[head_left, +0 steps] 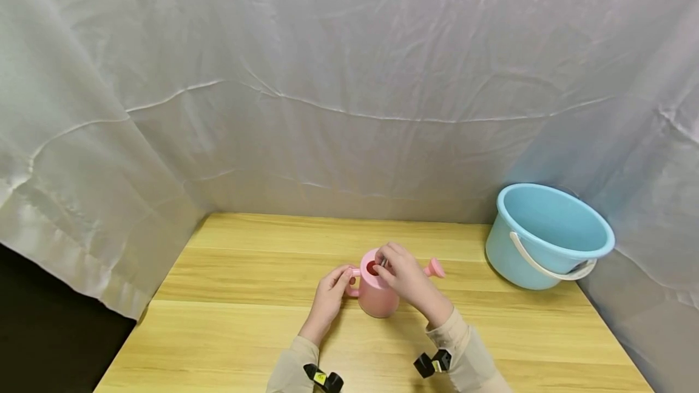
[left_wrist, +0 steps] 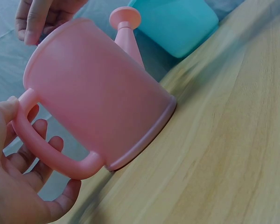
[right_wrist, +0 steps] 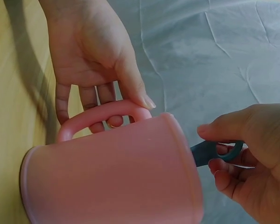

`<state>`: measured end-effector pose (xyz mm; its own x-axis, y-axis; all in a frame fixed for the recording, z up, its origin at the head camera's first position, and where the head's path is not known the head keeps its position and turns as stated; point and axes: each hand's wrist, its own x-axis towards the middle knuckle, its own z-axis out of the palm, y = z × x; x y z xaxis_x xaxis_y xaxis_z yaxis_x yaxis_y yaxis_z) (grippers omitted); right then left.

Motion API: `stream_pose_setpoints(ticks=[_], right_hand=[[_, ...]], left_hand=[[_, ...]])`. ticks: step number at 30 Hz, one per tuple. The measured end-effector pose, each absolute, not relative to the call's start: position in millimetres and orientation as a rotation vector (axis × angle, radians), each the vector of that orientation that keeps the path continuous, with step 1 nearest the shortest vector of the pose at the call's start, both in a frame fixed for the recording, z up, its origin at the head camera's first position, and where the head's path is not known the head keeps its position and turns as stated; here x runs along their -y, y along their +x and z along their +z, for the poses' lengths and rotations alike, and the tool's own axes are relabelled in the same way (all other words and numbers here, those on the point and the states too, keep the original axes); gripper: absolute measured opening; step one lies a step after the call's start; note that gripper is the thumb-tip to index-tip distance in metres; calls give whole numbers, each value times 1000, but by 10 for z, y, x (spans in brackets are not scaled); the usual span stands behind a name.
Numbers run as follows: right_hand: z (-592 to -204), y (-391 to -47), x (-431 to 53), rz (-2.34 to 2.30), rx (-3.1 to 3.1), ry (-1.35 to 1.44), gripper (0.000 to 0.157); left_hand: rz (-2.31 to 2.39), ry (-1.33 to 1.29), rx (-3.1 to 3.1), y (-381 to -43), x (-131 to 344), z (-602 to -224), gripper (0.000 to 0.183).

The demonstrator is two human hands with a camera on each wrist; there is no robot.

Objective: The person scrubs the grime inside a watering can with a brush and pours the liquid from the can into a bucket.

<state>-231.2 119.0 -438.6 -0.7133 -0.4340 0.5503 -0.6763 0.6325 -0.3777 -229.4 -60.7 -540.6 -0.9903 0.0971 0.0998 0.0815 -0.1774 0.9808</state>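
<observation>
A pink watering can (head_left: 378, 300) stands upright on the wooden table, its spout and round rose (head_left: 435, 268) pointing right. My left hand (head_left: 329, 296) grips the can's looped handle (left_wrist: 46, 151), thumb on its upper end and fingers behind it. Over the can's mouth, my right hand (head_left: 405, 276) pinches a dark blue-green piece with a ring-shaped end (right_wrist: 206, 153). The far part of that piece is hidden inside the can, so its kind cannot be told. In the left wrist view, the right fingers (left_wrist: 35, 23) show just beyond the rim.
A light blue bucket (head_left: 505, 251) with a white handle (head_left: 532, 261) stands at the table's back right corner. Grey-white cloth (head_left: 349, 156) hangs behind and along the sides. The wooden tabletop (head_left: 229, 332) extends to the left and front of the can.
</observation>
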Motion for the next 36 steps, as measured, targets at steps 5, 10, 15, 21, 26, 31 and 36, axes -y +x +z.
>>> stream_pose_setpoints(ticks=[5,10,15,21,26,31,36], right_hand=[[-4328,-2343,-1209,751,2374,916,21],[-4215,-2345,-1218,758,2357,925,20],[-4118,-2339,-1227,784,2326,949,20],[-4099,-2340,-1225,781,2283,977,22],[-4137,-2330,-1229,769,2317,960,22],[-4212,-2335,-1233,784,2339,948,20],[-4289,-2334,-1236,795,2346,948,20]], left_hand=[[2401,236,-2013,-2295,605,-5406,41],[2410,254,-2022,-2293,605,-5401,40],[2419,241,-2003,-2292,602,-5395,38],[2410,237,-2008,-2293,599,-5401,39],[2411,239,-2014,-2297,598,-5413,40],[2413,241,-2001,-2298,602,-5415,41],[2412,252,-2004,-2304,607,-5418,43]])
